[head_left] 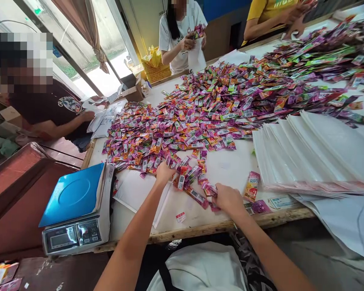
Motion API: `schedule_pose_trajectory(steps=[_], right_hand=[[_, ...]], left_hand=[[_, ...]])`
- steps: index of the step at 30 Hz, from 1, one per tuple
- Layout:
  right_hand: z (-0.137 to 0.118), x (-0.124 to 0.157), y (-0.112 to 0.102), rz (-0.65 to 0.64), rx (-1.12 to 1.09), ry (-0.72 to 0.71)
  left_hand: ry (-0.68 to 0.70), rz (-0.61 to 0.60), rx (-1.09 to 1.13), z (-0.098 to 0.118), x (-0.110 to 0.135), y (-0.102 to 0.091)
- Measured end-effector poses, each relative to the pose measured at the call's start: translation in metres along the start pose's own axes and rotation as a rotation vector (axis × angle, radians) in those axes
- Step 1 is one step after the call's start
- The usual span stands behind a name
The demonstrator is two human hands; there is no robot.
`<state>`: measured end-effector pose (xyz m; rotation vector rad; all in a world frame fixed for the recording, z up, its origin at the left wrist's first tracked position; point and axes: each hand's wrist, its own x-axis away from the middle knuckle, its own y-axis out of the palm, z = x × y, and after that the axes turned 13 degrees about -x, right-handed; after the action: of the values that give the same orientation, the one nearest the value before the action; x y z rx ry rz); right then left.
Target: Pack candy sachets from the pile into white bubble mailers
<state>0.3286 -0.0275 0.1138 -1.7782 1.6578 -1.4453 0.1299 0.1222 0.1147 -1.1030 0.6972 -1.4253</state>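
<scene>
My left hand [164, 173] is at the near edge of a big pile of small snack packets [176, 129], purple and orange. Its fingers look curled among the packets, and what they hold is hidden. To the right, my right hand [229, 198] is closed on a purple snack packet [210, 188]. Several loose packets lie between the two hands, among them an orange-and-purple one [181, 181]. Beneath my left forearm lies a white bag [136, 188], partly covered. Another upright packet [252, 186] lies just right of my right hand.
A scale with a blue plate [74, 190] stands at the left table corner. Stacked white bags [315, 157] lie at right. A small red-and-white label [180, 217] is near the wooden edge [197, 232]. Three co-workers are around the table; one holds packets over a white bag [197, 56].
</scene>
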Motion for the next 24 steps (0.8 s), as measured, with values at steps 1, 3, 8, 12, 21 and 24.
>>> schedule_pose_trajectory(steps=[1,3,8,12,21,24], right_hand=[[-0.003,-0.001,0.001,-0.021,0.013,0.0],[-0.005,-0.004,0.002,-0.027,-0.028,-0.021],[0.017,-0.005,0.005,0.216,-0.228,-0.162],[0.039,-0.009,0.005,0.28,-0.725,-0.228],[0.019,-0.049,-0.012,0.252,-0.651,-0.337],[0.007,-0.077,-0.027,0.368,-0.428,-0.321]], left_hand=[[-0.026,-0.02,-0.092,0.001,-0.002,0.002],[-0.037,-0.033,-0.169,0.002,-0.004,0.003],[-0.022,0.044,-0.07,-0.01,0.0,-0.006],[-0.015,0.108,0.422,-0.024,0.011,-0.022],[0.093,-0.083,0.261,-0.004,0.063,0.003],[0.032,0.012,-0.033,0.005,0.066,0.012]])
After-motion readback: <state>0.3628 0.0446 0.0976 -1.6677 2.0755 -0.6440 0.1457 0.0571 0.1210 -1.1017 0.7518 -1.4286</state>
